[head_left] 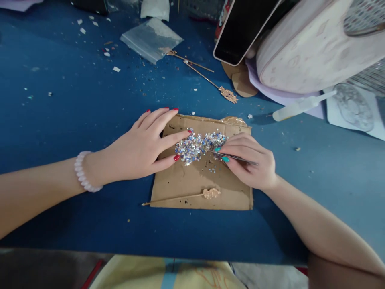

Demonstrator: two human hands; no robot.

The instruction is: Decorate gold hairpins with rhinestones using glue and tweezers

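Matt brown cardboard [192, 188] bears glittering sequins [198, 145]; the tweezers [237, 157] look metallic.

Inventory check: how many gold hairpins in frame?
3. One hairpin lies on the cardboard's near edge; two more lie on the blue table beyond it. Clutter at the far right may hide others.

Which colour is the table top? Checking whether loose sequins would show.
Deep blue table top, clearest in the head view.

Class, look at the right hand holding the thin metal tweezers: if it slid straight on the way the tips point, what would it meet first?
The right hand points its thin metal tweezers leftward, tips at the silvery sequin heap on the brown cardboard sheet. It would probably meet that heap first, then the left hand.
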